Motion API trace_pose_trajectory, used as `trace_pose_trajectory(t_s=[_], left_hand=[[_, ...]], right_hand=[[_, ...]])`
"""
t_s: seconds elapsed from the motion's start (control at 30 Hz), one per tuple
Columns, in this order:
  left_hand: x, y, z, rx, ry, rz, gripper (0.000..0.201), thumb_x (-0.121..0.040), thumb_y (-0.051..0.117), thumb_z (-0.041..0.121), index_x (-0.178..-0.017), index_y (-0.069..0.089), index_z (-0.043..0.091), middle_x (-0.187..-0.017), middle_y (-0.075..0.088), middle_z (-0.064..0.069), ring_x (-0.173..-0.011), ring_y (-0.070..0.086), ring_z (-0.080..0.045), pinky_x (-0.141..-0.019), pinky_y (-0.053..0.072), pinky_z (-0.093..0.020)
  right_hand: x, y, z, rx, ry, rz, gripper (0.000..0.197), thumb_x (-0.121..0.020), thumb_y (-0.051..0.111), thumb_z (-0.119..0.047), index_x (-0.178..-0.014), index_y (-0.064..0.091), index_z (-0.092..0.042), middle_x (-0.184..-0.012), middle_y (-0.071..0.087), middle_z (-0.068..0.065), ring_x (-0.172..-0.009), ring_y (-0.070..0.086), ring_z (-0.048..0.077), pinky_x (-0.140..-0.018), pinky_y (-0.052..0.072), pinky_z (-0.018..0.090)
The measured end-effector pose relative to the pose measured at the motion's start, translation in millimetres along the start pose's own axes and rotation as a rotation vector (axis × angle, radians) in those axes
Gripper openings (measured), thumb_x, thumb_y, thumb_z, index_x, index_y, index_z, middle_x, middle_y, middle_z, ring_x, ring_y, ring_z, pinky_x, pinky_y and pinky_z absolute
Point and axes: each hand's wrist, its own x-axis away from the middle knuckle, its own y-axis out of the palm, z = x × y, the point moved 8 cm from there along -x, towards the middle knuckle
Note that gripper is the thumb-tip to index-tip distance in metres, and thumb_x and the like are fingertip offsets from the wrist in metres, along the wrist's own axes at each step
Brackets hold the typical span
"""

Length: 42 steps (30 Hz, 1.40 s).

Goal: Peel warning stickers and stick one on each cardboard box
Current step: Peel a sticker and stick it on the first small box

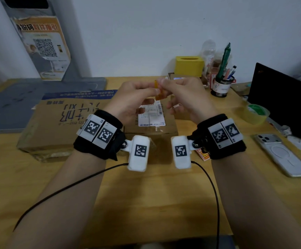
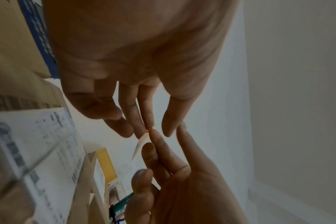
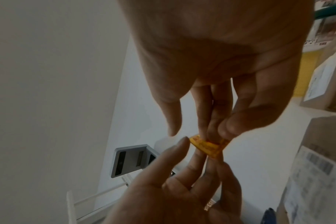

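two hands are up over the table (image 1: 146,194). the left hand (image 1: 130,99) and the right hand (image 1: 184,97) both pinch one small orange sticker (image 3: 207,146) between their fingertips. under them lie two cardboard boxes, one big box (image 1: 60,126) and one small box (image 1: 151,126) with a white label.

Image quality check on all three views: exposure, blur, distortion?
Head: evenly lit, wide-angle bowing at edges, sticker slightly soft. Left wrist: dim, backlit by the wall, shipping label blurred. Right wrist: dim, left hand and right hand underexposed, orange sticker readable.
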Motion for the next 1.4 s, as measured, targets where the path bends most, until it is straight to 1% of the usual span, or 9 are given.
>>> trace_pose_trajectory(t_s=[0.07,0.13,0.3,0.43,0.57,0.77,0.97,1.3,1.4], left_hand=[[-1,-6,-3,0.02,-0.003,0.017,0.011,-0.092,0.068,0.018,-0.097,0.077,0.023,-0.091,0.076,0.002,-0.085,0.066,-0.015,-0.075,0.045,-0.036],[-3,-12,-7,0.042,-0.022,0.05,0.016,-0.093,0.064,0.018,-0.105,0.074,0.022,-0.097,0.077,-0.001,-0.086,0.069,-0.016,-0.075,0.047,-0.036],[-3,-20,-11,0.107,-0.067,0.075,0.021,-0.096,0.057,0.015,-0.111,0.071,0.017,-0.095,0.075,-0.002,-0.082,0.069,-0.016,-0.063,0.046,-0.03],[-3,-20,-10,0.114,-0.073,0.075,0.019,-0.097,0.057,0.016,-0.109,0.071,0.018,-0.091,0.074,-0.001,-0.08,0.069,-0.016,-0.063,0.046,-0.03],[0,-18,-10,0.1,-0.091,0.065,0.017,-0.097,0.057,0.017,-0.106,0.072,0.018,-0.078,0.073,0.004,-0.076,0.069,-0.014,-0.06,0.043,-0.028],[6,-16,-15,0.019,-0.105,0.013,0.022,-0.097,0.058,0.025,-0.11,0.074,0.017,-0.102,0.079,-0.003,-0.098,0.073,-0.02,-0.071,0.049,-0.031],[12,-18,-26,0.081,-0.118,0.044,0.025,-0.097,0.057,0.014,-0.12,0.066,0.011,-0.101,0.079,-0.005,-0.088,0.07,-0.019,-0.064,0.052,-0.026],[11,-20,-32,0.091,-0.1,0.102,0.021,-0.096,0.058,0.009,-0.115,0.067,0.01,-0.107,0.074,-0.011,-0.082,0.066,-0.019,-0.062,0.05,-0.026],[12,-18,-31,0.076,-0.093,0.096,0.021,-0.096,0.057,0.009,-0.114,0.067,0.011,-0.106,0.074,-0.01,-0.083,0.067,-0.02,-0.062,0.05,-0.026]], right_hand=[[0,2,-1,0.012,-0.004,0.005,0.037,-0.093,0.072,-0.043,-0.097,0.078,-0.007,-0.072,0.067,0.002,-0.045,0.054,0.016,-0.043,0.044,0.023],[-2,-3,-2,0.031,-0.014,0.048,0.031,-0.095,0.07,-0.041,-0.093,0.077,-0.011,-0.072,0.065,0.002,-0.043,0.05,0.013,-0.04,0.037,0.021],[-5,-12,5,0.147,-0.003,0.089,0.026,-0.09,0.076,-0.037,-0.086,0.077,-0.011,-0.073,0.061,0.002,-0.044,0.043,0.011,-0.039,0.031,0.019],[-3,-11,11,0.168,0.027,0.057,0.023,-0.086,0.08,-0.035,-0.067,0.073,-0.024,-0.068,0.059,0.0,-0.046,0.043,0.011,-0.04,0.03,0.02],[-4,-12,14,0.149,0.029,0.036,0.016,-0.085,0.082,-0.031,-0.075,0.077,-0.019,-0.069,0.059,0.002,-0.046,0.043,0.01,-0.04,0.03,0.02],[-5,-17,33,0.131,0.112,0.036,0.025,-0.083,0.083,-0.031,-0.088,0.073,-0.008,-0.062,0.055,-0.001,-0.045,0.041,0.011,-0.041,0.027,0.021],[-1,-21,60,0.079,0.219,-0.013,0.03,-0.086,0.081,-0.032,-0.068,0.061,-0.019,-0.059,0.046,-0.003,-0.043,0.033,0.008,-0.041,0.022,0.02],[9,-16,84,0.006,0.333,-0.059,0.025,-0.089,0.079,-0.031,-0.077,0.061,-0.019,-0.06,0.039,-0.006,-0.047,0.027,0.008,-0.041,0.018,0.019],[11,-17,84,0.014,0.331,-0.052,0.029,-0.088,0.08,-0.031,-0.07,0.06,-0.02,-0.058,0.041,-0.007,-0.046,0.028,0.008,-0.04,0.019,0.019]])
